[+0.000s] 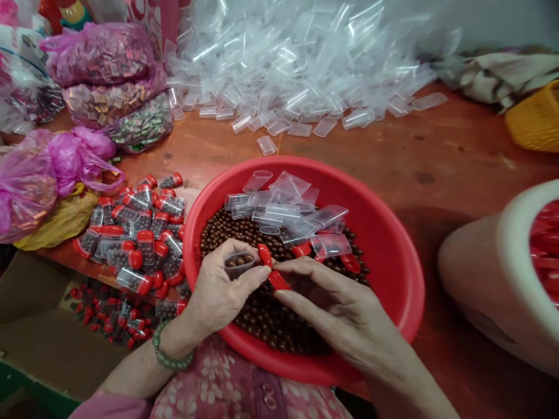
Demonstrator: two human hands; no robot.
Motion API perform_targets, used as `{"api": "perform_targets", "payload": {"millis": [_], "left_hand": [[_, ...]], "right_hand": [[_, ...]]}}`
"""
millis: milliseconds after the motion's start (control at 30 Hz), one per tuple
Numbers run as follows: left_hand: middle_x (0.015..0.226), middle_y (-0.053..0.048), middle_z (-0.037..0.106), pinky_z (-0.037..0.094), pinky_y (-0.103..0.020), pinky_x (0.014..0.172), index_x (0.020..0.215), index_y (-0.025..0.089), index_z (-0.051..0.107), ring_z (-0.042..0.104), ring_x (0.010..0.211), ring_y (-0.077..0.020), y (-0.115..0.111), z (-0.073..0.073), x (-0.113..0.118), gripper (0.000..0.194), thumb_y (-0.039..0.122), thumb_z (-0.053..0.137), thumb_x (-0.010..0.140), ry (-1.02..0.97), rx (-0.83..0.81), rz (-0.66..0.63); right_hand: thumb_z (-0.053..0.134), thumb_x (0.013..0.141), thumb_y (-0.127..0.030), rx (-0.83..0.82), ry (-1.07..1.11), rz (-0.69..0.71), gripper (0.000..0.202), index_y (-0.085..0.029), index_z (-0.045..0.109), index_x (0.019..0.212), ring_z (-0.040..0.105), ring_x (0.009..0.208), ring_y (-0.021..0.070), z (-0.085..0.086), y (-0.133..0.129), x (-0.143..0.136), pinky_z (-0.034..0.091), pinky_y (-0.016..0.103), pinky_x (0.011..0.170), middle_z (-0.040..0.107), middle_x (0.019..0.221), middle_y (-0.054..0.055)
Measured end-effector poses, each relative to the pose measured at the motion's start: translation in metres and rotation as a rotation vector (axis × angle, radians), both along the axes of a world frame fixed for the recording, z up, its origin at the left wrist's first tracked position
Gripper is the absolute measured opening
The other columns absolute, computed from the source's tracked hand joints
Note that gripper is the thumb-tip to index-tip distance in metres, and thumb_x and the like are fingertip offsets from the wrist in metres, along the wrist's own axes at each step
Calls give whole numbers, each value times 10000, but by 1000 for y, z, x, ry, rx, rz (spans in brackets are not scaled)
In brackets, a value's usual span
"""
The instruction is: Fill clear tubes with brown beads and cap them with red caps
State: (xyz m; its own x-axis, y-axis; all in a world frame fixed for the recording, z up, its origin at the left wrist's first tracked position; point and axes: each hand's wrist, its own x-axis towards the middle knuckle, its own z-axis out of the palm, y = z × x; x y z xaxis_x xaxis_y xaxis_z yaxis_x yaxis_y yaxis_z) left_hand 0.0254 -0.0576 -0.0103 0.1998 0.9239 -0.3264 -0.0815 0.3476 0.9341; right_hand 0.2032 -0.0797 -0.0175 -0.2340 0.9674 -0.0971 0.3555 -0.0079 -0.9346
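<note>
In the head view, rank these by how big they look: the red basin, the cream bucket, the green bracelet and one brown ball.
Largest to smallest:
1. Red basin
2. Cream bucket, cut off by the picture's edge, so ranked by its visible part
3. Green bracelet
4. One brown ball

2 hands (222,291) (336,308), 1 red basin (395,256), 1 wht bkt (484,262).
</note>
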Motion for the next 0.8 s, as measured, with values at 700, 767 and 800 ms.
{"api": "perform_targets", "payload": {"millis": [700, 767, 800], "left_hand": [[1296, -170, 619, 505, -317, 1030, 1222, 78, 613, 611, 1189, -201, -13, -14, 10, 373, 66, 594, 849, 287, 790, -41], [1306, -184, 608, 486, -322, 1053, 1237, 56, 595, 587, 1220, -199, -13, -17, 11, 384, 40, 570, 854, 304, 832, -71], [1302, -188, 610, 478, -330, 1061, 1235, 48, 595, 579, 1230, -199, -13, -17, 11, 382, 29, 558, 855, 302, 846, -91]], "right_hand": [[772, 728, -412, -366, 518, -468, 290, -262, 752, 976, 711, 760, 167, 0, 9, -20, 611, 303, 735, 756, 884, 33], [746, 748, -450, -378, 566, -448, 290, -265, 761, 971, 718, 786, 190, 0, 9, -21, 612, 344, 761, 759, 906, 44], [757, 735, -451, -377, 560, -436, 301, -268, 762, 974, 720, 801, 200, 0, 9, -21, 609, 359, 779, 761, 917, 46]]}}
